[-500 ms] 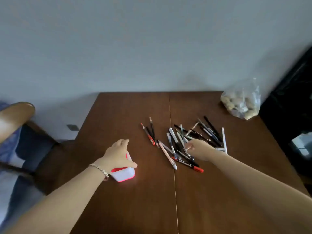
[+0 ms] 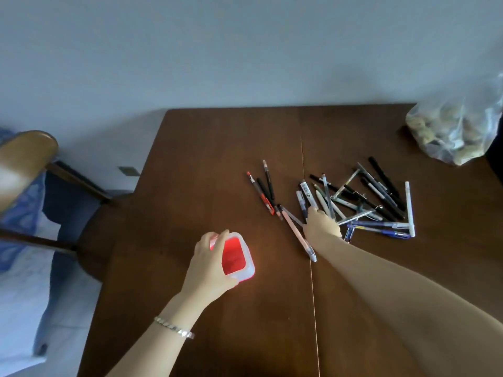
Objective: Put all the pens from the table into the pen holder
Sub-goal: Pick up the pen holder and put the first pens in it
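A white pen holder [image 2: 246,270] with a red inside stands upright on the brown table [image 2: 212,148], its opening facing up with no pen in it. My left hand [image 2: 209,268] grips its left side. A loose pile of several pens [image 2: 373,205] lies to the right of the table's middle seam. A pink pen [image 2: 295,234] and a few red and black pens [image 2: 262,191] lie left of the pile. My right hand [image 2: 322,227] rests on the pile's near left edge, fingers curled down onto the pens and hidden behind the hand's back.
A clear plastic bag [image 2: 457,129] of pale lumps sits at the table's far right corner. A wooden chair [image 2: 27,159] stands left of the table. A wall runs behind the table's far edge. Bare tabletop lies in front of the holder.
My left hand has slid off the holder's top to its side, so the red opening now shows. My right hand has stayed on the pile's near left edge.
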Available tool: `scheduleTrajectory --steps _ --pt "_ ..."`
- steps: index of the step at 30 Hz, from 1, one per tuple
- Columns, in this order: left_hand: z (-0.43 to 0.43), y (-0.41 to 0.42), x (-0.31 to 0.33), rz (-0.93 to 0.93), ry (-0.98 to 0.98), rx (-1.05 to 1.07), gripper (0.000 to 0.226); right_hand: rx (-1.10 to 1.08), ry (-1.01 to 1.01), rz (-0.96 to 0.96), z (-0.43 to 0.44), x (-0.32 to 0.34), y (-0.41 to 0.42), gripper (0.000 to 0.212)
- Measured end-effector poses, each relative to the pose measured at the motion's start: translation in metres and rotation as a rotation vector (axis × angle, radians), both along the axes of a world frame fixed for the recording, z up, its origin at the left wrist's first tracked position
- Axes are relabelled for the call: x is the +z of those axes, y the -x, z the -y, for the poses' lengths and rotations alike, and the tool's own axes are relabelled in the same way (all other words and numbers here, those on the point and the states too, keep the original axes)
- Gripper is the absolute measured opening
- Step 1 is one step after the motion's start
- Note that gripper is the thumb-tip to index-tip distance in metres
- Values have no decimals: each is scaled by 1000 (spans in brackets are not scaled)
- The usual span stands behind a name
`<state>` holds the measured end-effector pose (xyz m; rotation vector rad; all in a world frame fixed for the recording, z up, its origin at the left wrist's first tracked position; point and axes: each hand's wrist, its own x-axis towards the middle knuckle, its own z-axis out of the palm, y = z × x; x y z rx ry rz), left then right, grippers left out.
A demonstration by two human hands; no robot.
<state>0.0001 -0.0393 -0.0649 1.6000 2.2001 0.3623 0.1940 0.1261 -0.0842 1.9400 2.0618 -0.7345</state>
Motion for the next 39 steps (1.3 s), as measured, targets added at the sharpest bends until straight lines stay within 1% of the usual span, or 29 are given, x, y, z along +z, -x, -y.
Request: scheduleTrajectory --steps 2,4,8,10,13,15,17,20,22,24,25,26,27,29,31,33,34,35,36,37,39 --pt "1 -4 -4 -3 -28 -13 98 -6 -2 48 -3 -6 3 35" --pt "2 -7 -8 4 -50 -29 98 -22 -2 23 -2 -6 4 33" --pt "5 -8 -13 94 -70 12 99 62 6 -7 23 -5 -9 28" --pt "5 -9 -13 120 -70 26 98 21 45 -70 42 -9 -20 30" --pt "6 -8 -12 139 -67 45 98 35 42 -29 54 -19 -29 31" --pt "7 -9 -11 154 -60 44 98 -22 7 -50 58 -22 -30 28" --pt "7 -12 -11 168 -77 27 98 -103 -17 -128 61 -23 -32 24" --pt "11 -21 -11 258 -86 35 100 -176 -4 -335 68 -10 -42 14" --pt "14 -26 -13 346 -139 69 101 -216 -8 -512 72 14 -52 5" --pt "17 -33 -10 409 -191 111 96 -186 -44 -639 75 49 -62 7" --pt "17 -37 -7 424 -214 122 92 -148 -56 -674 76 68 -66 7" --pt "17 -41 -3 418 -239 117 89 -88 -53 -681 77 87 -68 6" --pt "17 -46 0 393 -271 102 89 -9 -40 -648 78 101 -68 5" --pt "17 -55 4 333 -308 55 91 178 -5 -504 79 117 -62 5" --pt "15 -65 11 331 -311 0 91 321 28 -362 82 118 -48 10" --pt "11 -76 20 373 -285 -42 87 360 60 -324 89 111 -36 22" --pt "10 -81 23 386 -271 -48 84 353 66 -364 93 108 -32 27" --pt "10 -85 25 388 -261 -45 84 324 57 -435 99 105 -32 27" --pt "10 -87 25 388 -240 -35 87 265 29 -525 103 104 -34 21" --pt "11 -88 25 389 -208 -22 91 166 -1 -622 107 103 -38 13" --pt "11 -88 23 378 -172 -20 96 -119 -36 -834 111 99 -52 19"
